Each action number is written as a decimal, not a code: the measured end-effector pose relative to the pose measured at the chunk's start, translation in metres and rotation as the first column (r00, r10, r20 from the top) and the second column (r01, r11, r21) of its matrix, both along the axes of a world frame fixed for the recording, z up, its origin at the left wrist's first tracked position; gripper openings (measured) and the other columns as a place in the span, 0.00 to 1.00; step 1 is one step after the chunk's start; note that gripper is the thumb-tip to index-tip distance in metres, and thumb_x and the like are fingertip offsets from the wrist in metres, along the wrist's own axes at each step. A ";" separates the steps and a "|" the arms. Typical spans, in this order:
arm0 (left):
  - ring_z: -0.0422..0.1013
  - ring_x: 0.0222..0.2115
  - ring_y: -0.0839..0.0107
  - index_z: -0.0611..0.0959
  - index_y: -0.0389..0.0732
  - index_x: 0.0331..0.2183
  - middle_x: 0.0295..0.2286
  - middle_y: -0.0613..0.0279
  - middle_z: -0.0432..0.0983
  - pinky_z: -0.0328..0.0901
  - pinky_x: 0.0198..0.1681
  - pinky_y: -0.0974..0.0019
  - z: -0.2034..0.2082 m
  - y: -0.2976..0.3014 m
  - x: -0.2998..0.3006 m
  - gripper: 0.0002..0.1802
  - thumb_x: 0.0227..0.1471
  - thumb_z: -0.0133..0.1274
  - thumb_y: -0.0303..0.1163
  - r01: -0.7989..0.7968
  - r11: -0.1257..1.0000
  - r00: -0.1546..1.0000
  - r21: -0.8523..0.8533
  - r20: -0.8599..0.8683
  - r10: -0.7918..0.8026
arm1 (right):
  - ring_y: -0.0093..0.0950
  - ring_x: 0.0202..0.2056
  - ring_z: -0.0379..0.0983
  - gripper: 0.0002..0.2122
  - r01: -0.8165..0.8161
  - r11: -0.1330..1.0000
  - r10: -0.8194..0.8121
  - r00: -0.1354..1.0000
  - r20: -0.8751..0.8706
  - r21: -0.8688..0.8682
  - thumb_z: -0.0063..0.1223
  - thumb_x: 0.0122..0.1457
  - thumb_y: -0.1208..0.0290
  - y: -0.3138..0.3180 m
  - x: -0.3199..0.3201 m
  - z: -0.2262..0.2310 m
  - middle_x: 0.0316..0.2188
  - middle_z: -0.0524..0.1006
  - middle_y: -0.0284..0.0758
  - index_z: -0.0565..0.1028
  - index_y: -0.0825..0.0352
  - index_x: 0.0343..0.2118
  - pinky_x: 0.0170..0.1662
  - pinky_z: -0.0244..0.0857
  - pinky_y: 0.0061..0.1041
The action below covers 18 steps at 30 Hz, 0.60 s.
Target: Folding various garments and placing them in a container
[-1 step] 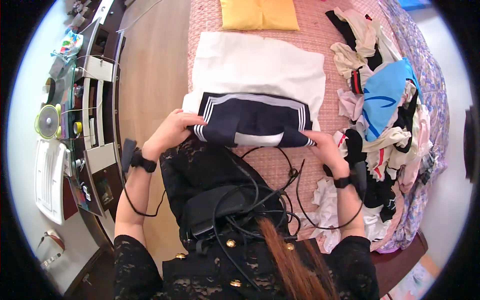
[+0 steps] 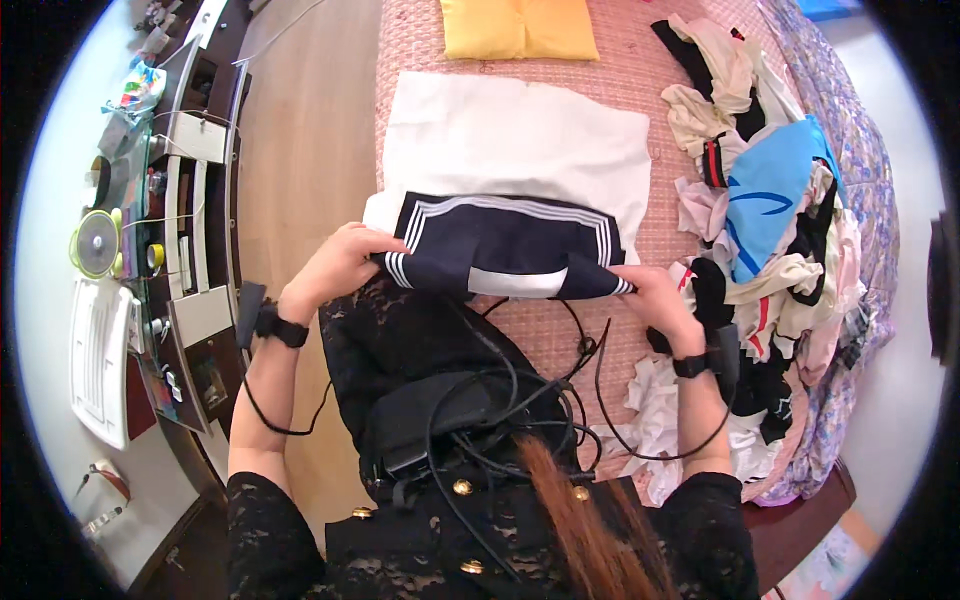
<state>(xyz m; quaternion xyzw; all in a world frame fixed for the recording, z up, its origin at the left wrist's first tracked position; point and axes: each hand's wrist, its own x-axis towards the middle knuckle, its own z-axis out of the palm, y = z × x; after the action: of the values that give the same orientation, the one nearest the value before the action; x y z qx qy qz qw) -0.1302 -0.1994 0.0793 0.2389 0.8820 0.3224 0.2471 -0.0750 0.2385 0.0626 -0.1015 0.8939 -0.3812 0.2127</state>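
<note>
A white sailor-style top [image 2: 515, 135] lies spread on the pink bed mat. Its navy collar [image 2: 520, 235] has white stripes along the border and faces me, with a white patch at the near edge. My left hand [image 2: 350, 260] pinches the collar's left corner. At the opposite corner, my right hand [image 2: 655, 300] grips the cloth between thumb and fingers. Between the two hands the near edge is held slightly raised over my lap. Each wrist wears a black band with a cabled device.
A folded yellow cloth [image 2: 520, 28] lies at the far end of the mat [image 2: 620, 390]. To the right is a heap of mixed clothes [image 2: 770, 270], with a blue piece [image 2: 775, 195] on top. Black cables [image 2: 520, 400] tangle across my lap. Cabinets [image 2: 190, 250] line the left.
The top has shifted slightly toward me, its far edge now a little nearer. Both hands keep their hold on the collar corners.
</note>
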 end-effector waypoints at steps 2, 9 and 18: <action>0.75 0.37 0.62 0.82 0.40 0.35 0.31 0.53 0.78 0.65 0.43 0.64 0.013 -0.004 -0.006 0.22 0.34 0.46 0.16 -0.095 0.995 0.992 0.022 0.089 0.093 | 0.27 0.36 0.76 0.15 -0.003 0.998 0.008 0.998 0.063 -0.069 0.54 0.44 0.82 0.006 -0.012 0.016 0.34 0.78 0.40 0.76 0.65 0.39 0.40 0.67 0.24; 0.70 0.43 0.60 0.75 0.38 0.46 0.41 0.50 0.73 0.63 0.47 0.63 0.011 0.015 -0.134 0.25 0.44 0.58 0.33 -0.242 0.920 0.770 0.309 -0.516 0.375 | 0.29 0.40 0.74 0.16 0.202 0.932 -0.258 0.953 -0.159 -0.302 0.56 0.50 0.73 0.040 -0.158 0.013 0.38 0.77 0.42 0.73 0.71 0.42 0.44 0.65 0.24; 0.65 0.49 0.57 0.66 0.29 0.51 0.48 0.42 0.66 0.60 0.51 0.61 -0.081 0.021 -0.130 0.37 0.47 0.56 0.46 -0.701 0.679 0.620 0.218 -0.285 0.731 | 0.33 0.39 0.74 0.24 0.578 0.816 -0.547 0.776 -0.314 0.009 0.55 0.53 0.68 0.063 -0.134 -0.080 0.40 0.75 0.45 0.66 0.72 0.51 0.43 0.66 0.28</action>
<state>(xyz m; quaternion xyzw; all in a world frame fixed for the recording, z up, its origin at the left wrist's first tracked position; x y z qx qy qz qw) -0.2598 -0.1786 -0.0016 -0.0686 0.9181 0.3835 -0.0728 -0.2090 0.3013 -0.0173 0.1256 0.9235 -0.3600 -0.0424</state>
